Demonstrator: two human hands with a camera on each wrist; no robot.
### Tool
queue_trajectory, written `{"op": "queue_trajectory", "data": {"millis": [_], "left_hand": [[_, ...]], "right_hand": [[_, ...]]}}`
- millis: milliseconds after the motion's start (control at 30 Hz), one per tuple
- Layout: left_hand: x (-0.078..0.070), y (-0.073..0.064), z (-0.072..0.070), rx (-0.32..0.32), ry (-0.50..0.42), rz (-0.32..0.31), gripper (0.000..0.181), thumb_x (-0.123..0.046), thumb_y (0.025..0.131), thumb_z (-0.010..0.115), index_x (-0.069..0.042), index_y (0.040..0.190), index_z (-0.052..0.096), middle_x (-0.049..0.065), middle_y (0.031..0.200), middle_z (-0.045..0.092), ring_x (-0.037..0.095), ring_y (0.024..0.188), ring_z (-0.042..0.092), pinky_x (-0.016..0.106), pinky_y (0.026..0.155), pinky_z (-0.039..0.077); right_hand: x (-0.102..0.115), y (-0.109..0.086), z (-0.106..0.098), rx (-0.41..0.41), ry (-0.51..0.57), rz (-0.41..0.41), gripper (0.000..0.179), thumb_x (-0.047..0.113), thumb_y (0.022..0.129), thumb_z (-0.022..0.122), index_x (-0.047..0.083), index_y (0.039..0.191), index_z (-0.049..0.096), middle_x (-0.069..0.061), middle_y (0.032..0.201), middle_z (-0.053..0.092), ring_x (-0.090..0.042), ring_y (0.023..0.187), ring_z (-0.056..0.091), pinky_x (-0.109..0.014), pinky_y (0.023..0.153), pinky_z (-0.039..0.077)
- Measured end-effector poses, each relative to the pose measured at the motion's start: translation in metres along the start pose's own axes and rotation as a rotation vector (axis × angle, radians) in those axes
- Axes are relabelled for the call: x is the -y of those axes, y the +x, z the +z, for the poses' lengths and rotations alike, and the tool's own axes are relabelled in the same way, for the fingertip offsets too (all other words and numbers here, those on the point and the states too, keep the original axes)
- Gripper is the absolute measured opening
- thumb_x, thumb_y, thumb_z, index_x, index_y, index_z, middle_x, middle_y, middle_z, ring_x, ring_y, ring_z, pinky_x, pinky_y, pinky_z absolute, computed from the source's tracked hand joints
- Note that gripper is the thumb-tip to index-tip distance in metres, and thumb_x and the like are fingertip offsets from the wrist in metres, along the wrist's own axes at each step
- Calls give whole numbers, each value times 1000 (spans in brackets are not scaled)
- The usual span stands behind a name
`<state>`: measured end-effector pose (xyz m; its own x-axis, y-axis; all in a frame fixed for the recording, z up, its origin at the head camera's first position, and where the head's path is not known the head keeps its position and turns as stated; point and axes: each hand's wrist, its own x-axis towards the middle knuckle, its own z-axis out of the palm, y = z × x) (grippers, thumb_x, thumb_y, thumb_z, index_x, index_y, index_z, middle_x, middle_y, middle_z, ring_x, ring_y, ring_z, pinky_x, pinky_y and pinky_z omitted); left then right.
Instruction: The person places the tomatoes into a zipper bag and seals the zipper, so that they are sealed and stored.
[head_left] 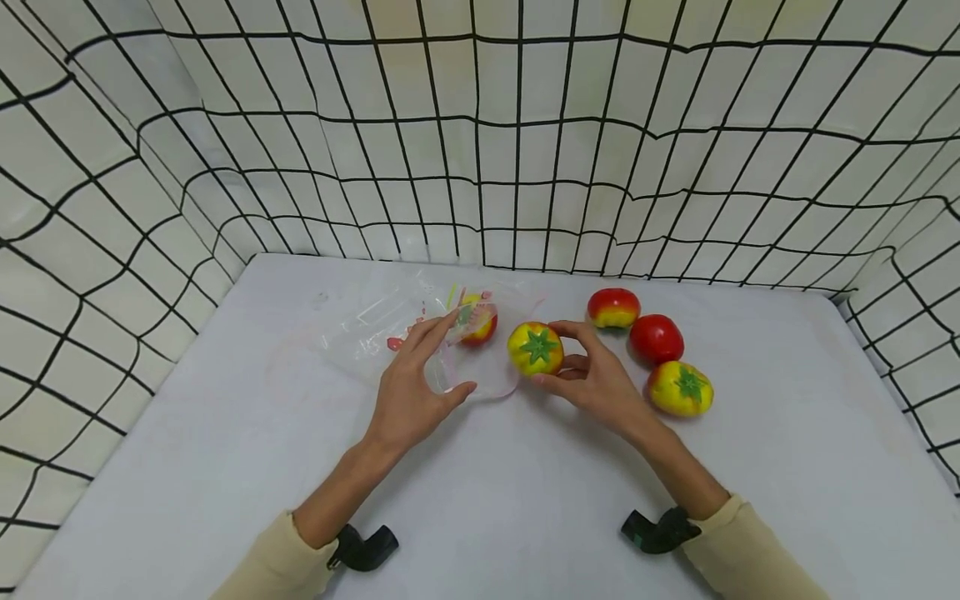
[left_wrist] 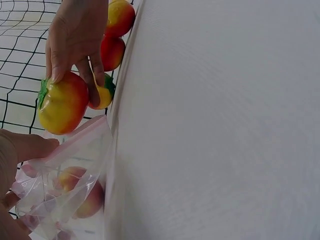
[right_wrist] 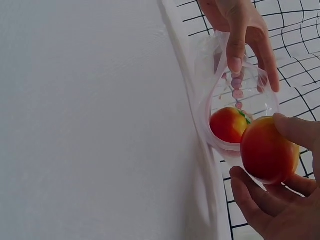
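My right hand (head_left: 596, 379) pinches a red-and-yellow tomato (head_left: 536, 348) with a green star-shaped top, beside the mouth of a clear plastic bag (head_left: 360, 333). The bag has a pinkish rim and red print. Inside it lies another tomato (right_wrist: 228, 125), partly veiled by the plastic in the head view. My left hand (head_left: 411, 392) is at the bag's mouth with thumb and fingers spread well apart, touching the plastic. In the right wrist view, the held tomato (right_wrist: 270, 150) overlaps the bag's rim, between my right thumb and fingers.
Right of my right hand, a red-and-yellow tomato (head_left: 613, 308), a red one (head_left: 656, 339) and a mostly yellow one (head_left: 680, 388) sit close together on the white table (head_left: 480, 517). Black netting (head_left: 517, 125) before white panels surrounds the table's back and sides.
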<state>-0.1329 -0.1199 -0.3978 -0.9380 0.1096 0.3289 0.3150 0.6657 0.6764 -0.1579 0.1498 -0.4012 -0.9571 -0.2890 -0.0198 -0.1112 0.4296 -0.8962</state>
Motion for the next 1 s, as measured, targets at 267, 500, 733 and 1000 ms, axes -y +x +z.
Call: {"op": "queue_trajectory", "data": {"millis": [267,500,733,1000], "left_hand": [[0,0,0,10,-13,-17,94,-17,77,93,-25,159,46,2,153,52,25,146,50,48,116,49],[1,-1,0,2,-18,-6,94,-16,77,93,-24,158,46,1,152,53,24,144,51,48,115,50],[0,-2,0,-2,-22,-6,95,-15,76,93,-24,158,47,1,152,53,24,144,51,47,115,51],[0,-2,0,-4,-27,-5,95,-15,76,93,-25,158,46,2,153,53,24,145,51,47,113,52]], "right_hand": [[2,2,6,-35,-54,-52,75,30,87,86,26,152,48,-5,152,50,-28,122,66,-44,100,61],[4,3,11,-60,-87,-123,77,26,86,87,23,153,49,-9,138,55,-27,122,61,-45,98,62],[4,5,16,-74,-80,-113,79,24,86,86,14,153,45,-12,144,54,-32,127,62,-47,100,61],[8,7,19,-100,-74,-101,73,20,86,86,12,147,48,-10,148,54,-32,129,62,-48,101,60]]}}
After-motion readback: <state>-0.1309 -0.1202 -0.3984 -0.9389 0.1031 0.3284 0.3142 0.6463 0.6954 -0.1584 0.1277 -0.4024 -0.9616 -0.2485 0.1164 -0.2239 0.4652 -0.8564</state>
